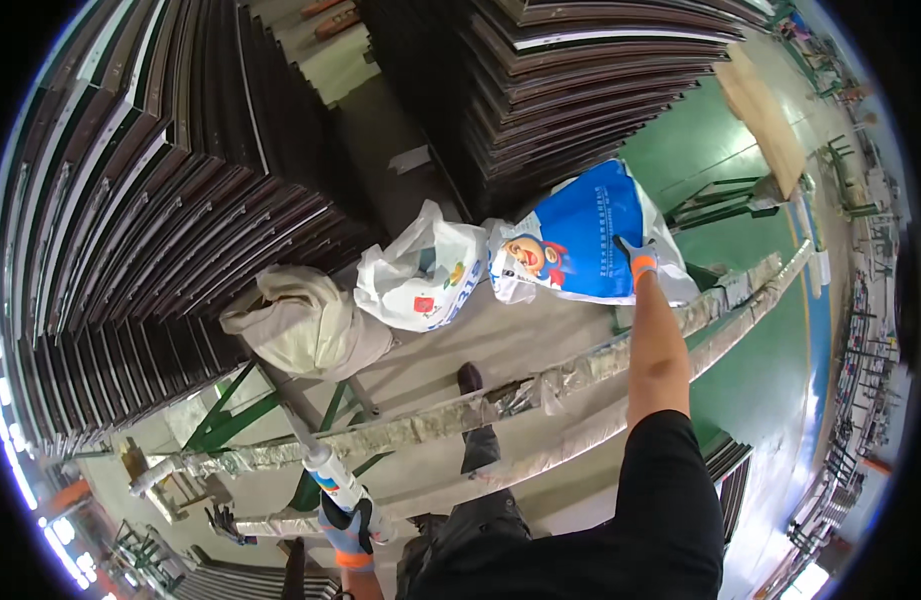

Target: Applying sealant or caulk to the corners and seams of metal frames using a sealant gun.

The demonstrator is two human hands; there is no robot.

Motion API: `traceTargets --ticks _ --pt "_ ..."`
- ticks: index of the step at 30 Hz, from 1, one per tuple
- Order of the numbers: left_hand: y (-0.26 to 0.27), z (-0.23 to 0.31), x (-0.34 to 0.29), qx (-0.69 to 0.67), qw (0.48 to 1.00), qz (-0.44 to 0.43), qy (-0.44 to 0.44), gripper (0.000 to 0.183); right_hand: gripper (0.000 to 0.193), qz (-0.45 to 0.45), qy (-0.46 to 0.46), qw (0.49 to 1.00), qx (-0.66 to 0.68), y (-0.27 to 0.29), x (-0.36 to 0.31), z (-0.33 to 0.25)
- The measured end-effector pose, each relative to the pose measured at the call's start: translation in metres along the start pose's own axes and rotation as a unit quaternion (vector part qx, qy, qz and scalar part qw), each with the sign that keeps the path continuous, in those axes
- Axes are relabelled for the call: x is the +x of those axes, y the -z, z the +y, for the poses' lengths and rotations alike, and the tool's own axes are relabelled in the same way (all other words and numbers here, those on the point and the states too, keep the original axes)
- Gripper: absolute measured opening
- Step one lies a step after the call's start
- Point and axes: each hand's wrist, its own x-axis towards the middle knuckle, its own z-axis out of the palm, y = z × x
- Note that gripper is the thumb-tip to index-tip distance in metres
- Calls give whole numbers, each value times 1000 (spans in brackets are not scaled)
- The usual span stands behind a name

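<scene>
My left hand (348,528), in a grey, dark and orange work glove, is wrapped around a white sealant cartridge (330,474). Its long nozzle points up and away from me. Farther off on the right, my gloved right hand (637,256) is at the edge of a large blue and white bag (590,225) with a cartoon figure printed on it. A dark finger or thumb lies over the blue panel; the other fingers are partly hidden. Left of that bag sits a crumpled white plastic bag (420,270), and beside it a beige cloth sack (305,320).
Tall stacks of dark panels (210,190) rise at the left and far side (580,90). Two plastic-wrapped beams (410,430) cross in front of me over green metal supports (225,420). A dark glove (225,523) shows by the near beam's left end. Cardboard (760,115) lies far right.
</scene>
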Motion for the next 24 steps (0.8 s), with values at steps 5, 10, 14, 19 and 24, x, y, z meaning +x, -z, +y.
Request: traceTargets --ticks 5,10,14,19,24 --pt "-5 -7 4 70 997 -30 27 57 65 -115 123 952 256 3 -39 -59" --pt "-12 -2 -12 9 1000 -16 11 51 44 -33 479 858 -181 132 -234 -153" --pt "-13 13 -30 -33 998 -31 35 56 27 -141 688 642 -308 183 -410 -208" --pt "34 30 -76 -109 993 -36 -14 53 23 -100 843 492 -196 205 -561 -197" --pt "102 26 -140 -198 976 -26 -81 63 29 -88 884 425 -175 206 -677 -170"
